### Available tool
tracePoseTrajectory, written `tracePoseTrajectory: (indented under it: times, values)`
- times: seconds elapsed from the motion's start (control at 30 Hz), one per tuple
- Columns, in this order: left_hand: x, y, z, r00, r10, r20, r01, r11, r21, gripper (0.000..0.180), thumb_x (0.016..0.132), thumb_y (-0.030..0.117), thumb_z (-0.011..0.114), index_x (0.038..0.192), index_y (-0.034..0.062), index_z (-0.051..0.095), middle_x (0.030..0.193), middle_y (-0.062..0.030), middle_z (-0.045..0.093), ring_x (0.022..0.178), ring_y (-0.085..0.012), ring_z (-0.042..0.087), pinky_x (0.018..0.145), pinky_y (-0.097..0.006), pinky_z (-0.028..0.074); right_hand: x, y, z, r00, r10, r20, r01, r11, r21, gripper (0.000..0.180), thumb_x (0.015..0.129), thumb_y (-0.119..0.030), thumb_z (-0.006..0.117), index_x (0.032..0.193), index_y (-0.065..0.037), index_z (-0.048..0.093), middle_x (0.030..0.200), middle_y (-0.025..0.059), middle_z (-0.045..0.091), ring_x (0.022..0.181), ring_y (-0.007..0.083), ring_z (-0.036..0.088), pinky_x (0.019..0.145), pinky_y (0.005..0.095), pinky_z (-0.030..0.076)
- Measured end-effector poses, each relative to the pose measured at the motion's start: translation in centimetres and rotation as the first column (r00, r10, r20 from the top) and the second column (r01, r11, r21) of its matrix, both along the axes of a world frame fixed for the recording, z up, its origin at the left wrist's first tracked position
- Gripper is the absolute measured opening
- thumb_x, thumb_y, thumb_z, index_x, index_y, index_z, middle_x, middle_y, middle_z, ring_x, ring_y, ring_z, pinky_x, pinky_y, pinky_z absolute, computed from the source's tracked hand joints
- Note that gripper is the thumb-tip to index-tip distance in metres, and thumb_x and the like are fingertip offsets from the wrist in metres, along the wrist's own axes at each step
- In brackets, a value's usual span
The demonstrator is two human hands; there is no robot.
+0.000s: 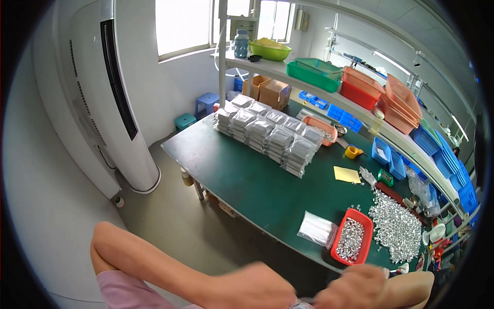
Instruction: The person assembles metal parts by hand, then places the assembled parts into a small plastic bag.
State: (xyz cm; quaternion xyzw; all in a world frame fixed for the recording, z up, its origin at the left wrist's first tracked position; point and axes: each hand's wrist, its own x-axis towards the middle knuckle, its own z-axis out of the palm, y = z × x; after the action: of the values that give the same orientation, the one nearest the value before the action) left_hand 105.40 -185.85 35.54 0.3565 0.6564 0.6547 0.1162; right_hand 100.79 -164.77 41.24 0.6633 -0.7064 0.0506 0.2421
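Low in the picture, close to my body, my left hand [257, 286] is curled closed and blurred by motion. My right hand [352, 289] is also closed, a little to its right. A sliver of something greyish and shiny [301, 305] shows between the two hands, cut off by the lower edge; its kind is unclear. Just beyond my right hand, a red plastic basket [368, 242] holds many small silvery metal parts [351, 239]. Left of this basket lies a stack of clear plastic bags [317, 229]. A large heap of the same silvery parts [396, 226] spreads to the right.
The green-topped table [231, 180] carries rows of stacked, filled clear bags [270, 129] at the back. A yellow card [347, 174] and a yellow tape roll [352, 151] lie farther in. The shelf above bears green [314, 74], red and blue baskets. An air conditioner [110, 98] stands left.
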Motion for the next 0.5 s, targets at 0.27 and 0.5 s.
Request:
tracePoseTrajectory:
  times: [0.27,0.5]
  values:
    - [-0.9,-6.9,-8.3,0.677,0.528,0.513,-0.598,0.801,-0.035,0.025,0.086,0.020,0.035,0.071,0.0028,0.046,0.060,-0.0023,0.040,0.052,-0.0076,0.042,0.058,-0.028,0.049,-5.9,-0.3,-9.2,0.673,-0.336,0.659,0.419,0.907,0.034,0.010,0.075,-0.014,0.052,0.077,-0.004,0.052,0.066,0.0132,0.052,0.061,0.0329,0.052,0.052,0.0395,0.040]
    - [-6.4,-0.3,-8.4,0.861,0.501,0.090,-0.504,0.864,0.016,0.019,0.084,0.008,0.044,0.100,-0.0005,0.050,0.070,-0.0031,0.045,0.067,-0.0099,0.048,0.065,-0.023,0.047,-6.2,-1.2,-13.2,-0.134,0.419,0.898,0.562,0.778,-0.279,0.016,0.086,-0.015,0.042,0.090,-0.001,0.049,0.067,0.0001,0.047,0.054,0.0042,0.042,0.049,0.0168,0.037]
